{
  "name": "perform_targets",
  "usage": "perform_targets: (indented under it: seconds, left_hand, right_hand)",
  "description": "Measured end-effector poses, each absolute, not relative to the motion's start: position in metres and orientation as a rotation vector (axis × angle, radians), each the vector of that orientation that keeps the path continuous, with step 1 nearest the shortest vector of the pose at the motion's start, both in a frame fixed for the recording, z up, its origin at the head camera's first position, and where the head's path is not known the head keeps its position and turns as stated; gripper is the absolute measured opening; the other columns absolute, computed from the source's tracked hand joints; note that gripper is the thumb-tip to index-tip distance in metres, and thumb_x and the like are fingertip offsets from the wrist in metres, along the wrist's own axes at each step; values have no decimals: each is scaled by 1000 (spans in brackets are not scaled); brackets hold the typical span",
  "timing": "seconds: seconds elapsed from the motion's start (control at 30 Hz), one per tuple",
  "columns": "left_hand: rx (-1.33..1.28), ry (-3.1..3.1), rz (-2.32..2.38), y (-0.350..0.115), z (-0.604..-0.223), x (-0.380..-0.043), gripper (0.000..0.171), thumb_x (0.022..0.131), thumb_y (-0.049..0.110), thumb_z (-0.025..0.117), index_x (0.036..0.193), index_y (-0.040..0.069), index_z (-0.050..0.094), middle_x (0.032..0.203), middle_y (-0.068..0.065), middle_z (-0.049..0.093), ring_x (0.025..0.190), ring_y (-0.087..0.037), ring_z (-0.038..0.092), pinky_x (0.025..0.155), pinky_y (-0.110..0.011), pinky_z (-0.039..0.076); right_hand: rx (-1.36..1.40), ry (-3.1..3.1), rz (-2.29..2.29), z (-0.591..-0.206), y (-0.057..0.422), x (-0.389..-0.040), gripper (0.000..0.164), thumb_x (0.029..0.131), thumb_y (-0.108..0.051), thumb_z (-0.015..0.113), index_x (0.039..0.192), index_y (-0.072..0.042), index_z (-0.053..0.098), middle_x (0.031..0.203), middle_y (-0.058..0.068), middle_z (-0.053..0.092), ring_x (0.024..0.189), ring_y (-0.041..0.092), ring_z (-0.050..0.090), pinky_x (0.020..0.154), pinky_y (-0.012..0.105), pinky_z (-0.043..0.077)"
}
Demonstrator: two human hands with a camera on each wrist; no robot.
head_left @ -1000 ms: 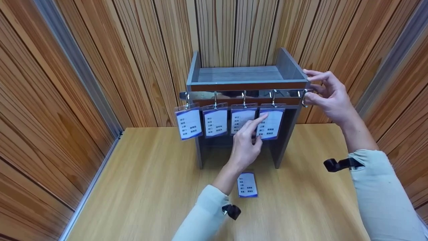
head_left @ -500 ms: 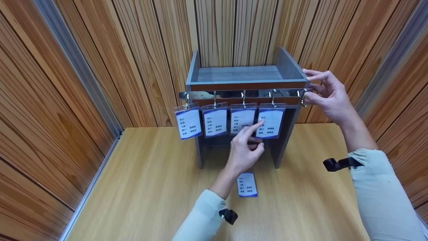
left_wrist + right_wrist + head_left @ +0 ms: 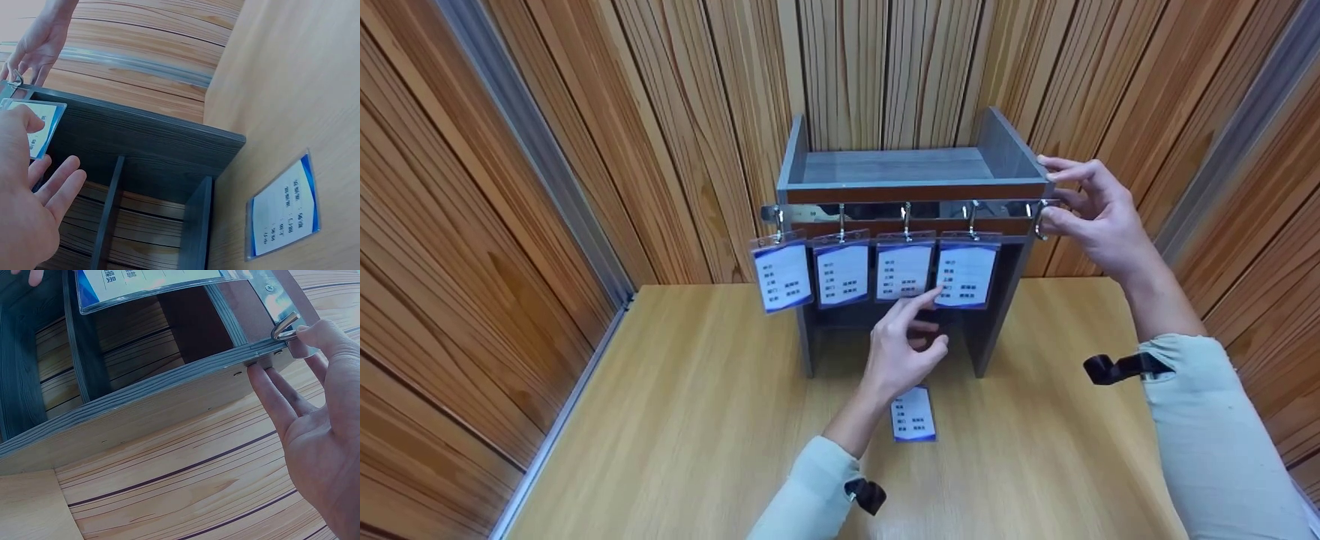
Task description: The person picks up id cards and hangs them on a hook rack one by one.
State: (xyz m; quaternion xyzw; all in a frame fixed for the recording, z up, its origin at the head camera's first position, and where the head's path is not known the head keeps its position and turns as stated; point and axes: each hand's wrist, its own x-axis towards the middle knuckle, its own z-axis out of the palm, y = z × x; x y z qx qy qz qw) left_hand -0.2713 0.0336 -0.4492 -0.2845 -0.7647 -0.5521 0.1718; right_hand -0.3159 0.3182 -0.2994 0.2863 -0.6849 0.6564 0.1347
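Observation:
In the head view, several clear-sleeved ID badges hang from a metal hook rail [image 3: 937, 211] on the front of a grey shelf unit [image 3: 915, 184]. My left hand [image 3: 901, 349] is at the lower left edge of the rightmost hanging badge [image 3: 969, 274], index finger extended and other fingers loosely bent. In the left wrist view its fingers are spread around nothing. At the shelf's right side, my right hand [image 3: 1102, 217] pinches the rail's end beside a bare hook [image 3: 284, 326], with fingertips against the outer side panel [image 3: 169, 396]. Another badge [image 3: 913, 415] lies on the table.
The wooden table [image 3: 675, 420] extends in front of the shelf unit. Wood-plank walls [image 3: 660, 135] stand behind and at both sides. Inside the unit, dividers [image 3: 109, 219] show in the left wrist view.
My left hand has slid down and slightly left over the rightmost hanging badge, from its upper part to its lower left edge. My right hand has stayed put.

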Motion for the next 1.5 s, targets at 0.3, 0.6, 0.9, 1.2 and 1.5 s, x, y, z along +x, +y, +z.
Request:
perform_targets:
  seconds: [0.3, 0.6, 0.9, 1.2, 1.5]
  left_hand:
    - [-764, -2255, -1564, 27, -465, -268, 58, 86, 26, 76, 141, 31, 58, 127, 2, 64, 109, -15, 71, 81, -22, 59]
    - [-722, -2362, -1507, 19, -482, -265, 56, 84, 41, 78, 137, 39, 59, 129, 7, 66, 113, -7, 66, 88, -22, 57]
    - [-686, -2450, -1395, 8, -498, -261, 55, 84, 44, 77, 136, 38, 59, 135, 10, 64, 125, -13, 62, 105, -35, 52]
    - [-620, -2559, -1354, 2, -508, -257, 62, 84, 58, 73, 141, 40, 55, 145, 9, 56, 135, -18, 53, 109, -52, 45]
    - [-565, -2657, -1286, 3, -525, -253, 72, 79, 67, 73, 143, 48, 48, 151, 6, 49, 139, -21, 44, 112, -58, 37]
  right_hand:
    - [830, -1994, 1874, -303, 320, -321, 42, 94, 10, 58, 134, 2, 47, 159, 15, 38, 129, 21, 61, 86, 29, 60]
    - [845, -1983, 1887, -300, 319, -318, 41, 94, 14, 55, 132, 3, 48, 159, 17, 37, 127, 23, 62, 84, 29, 61]
    - [846, -1984, 1885, -304, 321, -321, 41, 94, 12, 55, 133, 3, 46, 160, 17, 36, 128, 21, 62, 84, 30, 60]
    - [840, -1990, 1869, -303, 321, -320, 41, 95, 10, 57, 134, 3, 46, 160, 16, 37, 129, 22, 61, 84, 29, 60]
    - [828, -1997, 1870, -302, 320, -319, 41, 95, 10, 57, 134, 2, 47, 159, 15, 38, 130, 18, 62, 85, 28, 61]
